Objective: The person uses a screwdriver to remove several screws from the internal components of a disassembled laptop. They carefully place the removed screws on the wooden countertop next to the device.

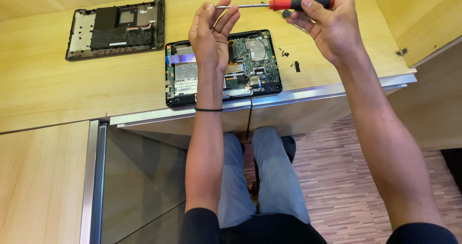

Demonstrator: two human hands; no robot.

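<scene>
Head view: my right hand (pixel 332 30) grips the red-and-black handle of a screwdriver (pixel 274 4), fingers wrapped tight, shaft lying level above the table (pixel 43 90). My left hand (pixel 209 37) is raised, fingers pressed together pinching the shaft's tip. Below it lies the opened laptop base (pixel 250 61), circuit board bare, partly hidden by my left wrist. Loose black screws (pixel 285 53) sit just beside it; the removed bottom cover (pixel 115 27) lies well apart at left.
</scene>
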